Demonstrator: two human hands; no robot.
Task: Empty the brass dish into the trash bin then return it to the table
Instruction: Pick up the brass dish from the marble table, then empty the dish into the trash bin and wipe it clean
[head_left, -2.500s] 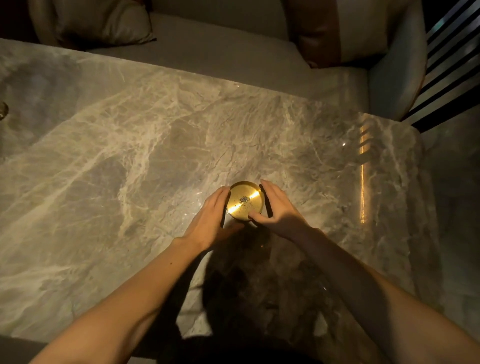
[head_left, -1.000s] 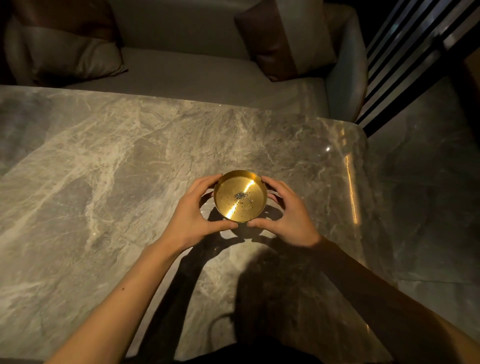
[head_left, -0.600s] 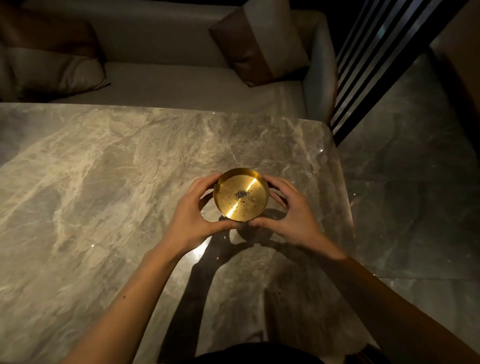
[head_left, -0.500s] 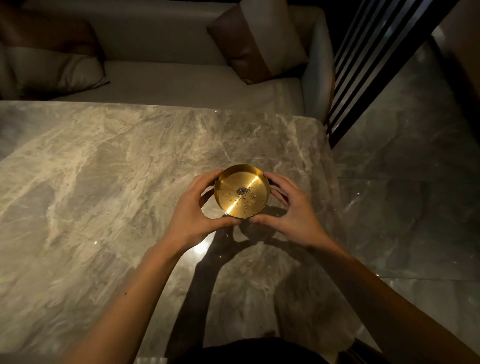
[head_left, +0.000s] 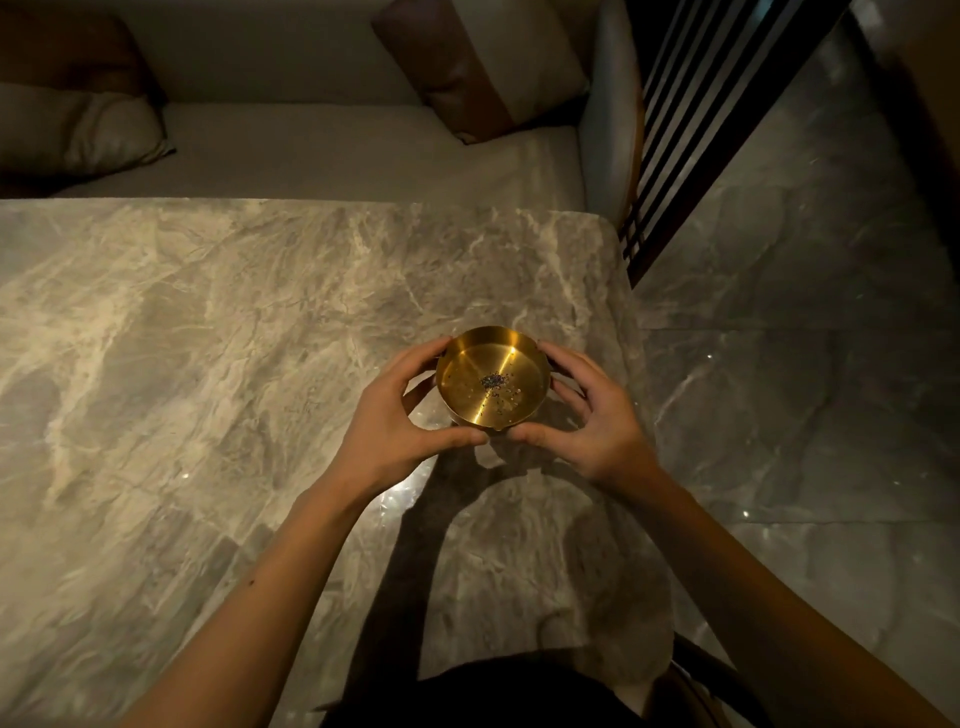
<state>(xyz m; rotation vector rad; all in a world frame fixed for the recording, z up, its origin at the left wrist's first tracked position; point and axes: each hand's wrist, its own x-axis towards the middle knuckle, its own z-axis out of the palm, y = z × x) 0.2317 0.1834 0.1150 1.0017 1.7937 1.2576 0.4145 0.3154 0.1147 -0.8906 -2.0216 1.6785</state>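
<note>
A round brass dish (head_left: 492, 384) with a small heap of dark crumbs in its middle is held level a little above the grey marble table (head_left: 208, 364), near the table's right edge. My left hand (head_left: 395, 421) cups its left side, thumb under the near rim. My right hand (head_left: 592, 421) cups the right side the same way. The dish casts a shadow on the marble below it. No trash bin is in view.
A beige sofa (head_left: 337, 150) with cushions (head_left: 483, 62) runs along the far side of the table. Dark vertical slats (head_left: 691, 119) stand at the right. Polished marble floor (head_left: 805, 389) lies to the right of the table edge.
Both hands have lifted the dish off the table and brought it slightly toward the right edge. The view has swung right, showing more floor.
</note>
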